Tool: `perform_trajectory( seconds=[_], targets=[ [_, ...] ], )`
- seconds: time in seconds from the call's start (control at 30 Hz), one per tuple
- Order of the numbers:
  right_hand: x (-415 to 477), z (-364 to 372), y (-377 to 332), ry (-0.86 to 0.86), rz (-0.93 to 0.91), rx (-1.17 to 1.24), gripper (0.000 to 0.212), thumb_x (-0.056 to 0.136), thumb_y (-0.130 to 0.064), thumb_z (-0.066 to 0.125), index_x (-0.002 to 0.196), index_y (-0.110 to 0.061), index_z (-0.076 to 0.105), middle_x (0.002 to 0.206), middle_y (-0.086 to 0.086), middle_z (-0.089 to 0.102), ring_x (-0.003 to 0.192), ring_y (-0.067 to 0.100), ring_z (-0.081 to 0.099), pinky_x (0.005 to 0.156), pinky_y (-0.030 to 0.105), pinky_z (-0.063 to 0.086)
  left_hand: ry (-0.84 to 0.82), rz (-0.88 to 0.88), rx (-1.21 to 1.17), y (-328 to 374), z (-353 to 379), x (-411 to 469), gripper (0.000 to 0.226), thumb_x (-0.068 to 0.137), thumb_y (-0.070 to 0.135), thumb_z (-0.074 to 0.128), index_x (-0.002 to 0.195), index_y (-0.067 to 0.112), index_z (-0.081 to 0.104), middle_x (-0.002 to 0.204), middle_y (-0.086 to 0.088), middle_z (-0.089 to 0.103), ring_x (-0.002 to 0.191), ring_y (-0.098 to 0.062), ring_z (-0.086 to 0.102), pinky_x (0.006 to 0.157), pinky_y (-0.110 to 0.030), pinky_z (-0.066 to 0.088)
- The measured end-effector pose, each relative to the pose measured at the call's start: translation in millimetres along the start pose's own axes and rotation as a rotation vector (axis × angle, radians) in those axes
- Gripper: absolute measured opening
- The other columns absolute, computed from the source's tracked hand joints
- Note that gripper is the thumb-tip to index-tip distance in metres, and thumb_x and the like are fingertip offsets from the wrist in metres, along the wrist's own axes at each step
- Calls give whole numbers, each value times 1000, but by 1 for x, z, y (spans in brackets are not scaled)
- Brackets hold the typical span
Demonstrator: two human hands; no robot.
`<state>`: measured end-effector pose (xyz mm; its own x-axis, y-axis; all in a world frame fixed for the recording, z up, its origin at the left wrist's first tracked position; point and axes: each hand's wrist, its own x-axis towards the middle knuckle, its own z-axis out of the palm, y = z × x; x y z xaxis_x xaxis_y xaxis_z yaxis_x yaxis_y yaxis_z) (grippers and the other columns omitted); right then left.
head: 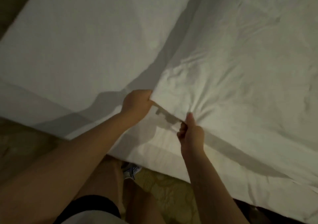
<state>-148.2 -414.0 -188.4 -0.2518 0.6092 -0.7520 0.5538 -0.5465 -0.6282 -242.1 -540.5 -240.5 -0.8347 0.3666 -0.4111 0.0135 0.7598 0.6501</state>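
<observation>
My left hand [136, 103] grips the white duvet [232, 68] at its corner, and my right hand [191, 132] pinches the same edge nearer me. The duvet's bulk lies ahead and right of both.

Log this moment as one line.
left hand grips white cover edge | right hand grips same edge | cover wrinkled, lying on bed

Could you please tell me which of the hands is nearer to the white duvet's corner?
Left. The left hand grips the white duvet right at its corner; the right hand grips the duvet's near edge further along, to the right of that corner.
</observation>
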Motion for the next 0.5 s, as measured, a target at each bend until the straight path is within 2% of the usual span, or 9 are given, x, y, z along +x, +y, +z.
perform_trajectory(
  seconds=[0.07, 0.13, 0.17, 0.2, 0.27, 0.3, 0.33, 0.4, 0.5],
  targets=[
    [-2, 1, -5, 31, -10, 119, 40, 96, -25, 56, 58, -15, 48, 48, -4, 40, 41, 5, 35, 40, 17, 30, 50, 78, -63, 25, -8, -10, 40, 80, 36, 35, 74, 6, 59, 84, -18, 65, 78, -32, 60, 63, -36, 38],
    [-8, 4, -24, 5, -178, 181, 47, 97, -25, 54, 51, -18, 49, 47, -6, 41, 42, 4, 38, 43, 17, 33, 107, 135, -87, 35, -11, -21, 26, 77, 33, 33, 58, 16, 39, 69, -14, 56, 64, -27, 49, 58, -34, 29],
    [-8, 5, -30, -16, -254, 162, 51, 97, -26, 52, 47, -20, 48, 45, -7, 42, 42, 4, 39, 46, 18, 35, 110, 132, -79, 30, -10, -20, 26, 80, 31, 36, 58, 18, 38, 68, -12, 53, 63, -27, 46, 57, -33, 28],
    [-9, 4, -27, -35, -281, 69, 51, 97, -26, 53, 47, -18, 47, 43, -7, 44, 43, 6, 41, 48, 19, 36, 66, 65, -37, 20, -6, -16, 28, 86, 30, 39, 63, 17, 48, 73, -12, 57, 68, -28, 51, 59, -33, 30],
    [-5, -14, -3, -47, -164, -85, 40, 95, -25, 56, 57, -13, 52, 50, -4, 54, 54, 11, 50, 53, 21, 41, -78, -89, 72, 6, 4, -16, 27, 95, 25, 46, 91, 7, 65, 97, -16, 65, 89, -32, 59, 67, -32, 36],
    [-1, -21, 10, -75, -99, -110, 33, 95, -24, 56, 65, -11, 57, 61, -1, 60, 64, 14, 55, 60, 22, 45, -89, -108, 68, 5, 9, -14, 25, 95, 23, 48, 91, 6, 66, 95, -14, 65, 89, -31, 59, 67, -30, 35],
    [1, -24, 20, -119, -89, -107, 25, 96, -23, 55, 75, -11, 61, 72, 1, 63, 75, 16, 59, 68, 24, 48, -69, -89, 46, 9, 11, -11, 24, 93, 21, 50, 77, 9, 63, 80, -10, 62, 80, -28, 56, 62, -30, 31],
    [3, -26, 41, -154, -86, -93, 15, 97, -20, 52, 88, -18, 64, 87, 0, 63, 87, 16, 59, 78, 27, 49, 19, -80, -22, 12, 16, -18, 37, 91, 17, 49, 55, 16, 39, 57, -2, 42, 64, -24, 44, 54, -34, 22],
    [0, -21, 57, -236, 16, -19, 6, 95, -14, 55, 92, -19, 58, 93, 2, 57, 96, 20, 55, 79, 28, 48, 17, -114, -10, 1, 25, -24, 42, 94, 19, 46, 54, 17, 32, 54, 0, 36, 61, -24, 41, 50, -34, 21]
  ],
)
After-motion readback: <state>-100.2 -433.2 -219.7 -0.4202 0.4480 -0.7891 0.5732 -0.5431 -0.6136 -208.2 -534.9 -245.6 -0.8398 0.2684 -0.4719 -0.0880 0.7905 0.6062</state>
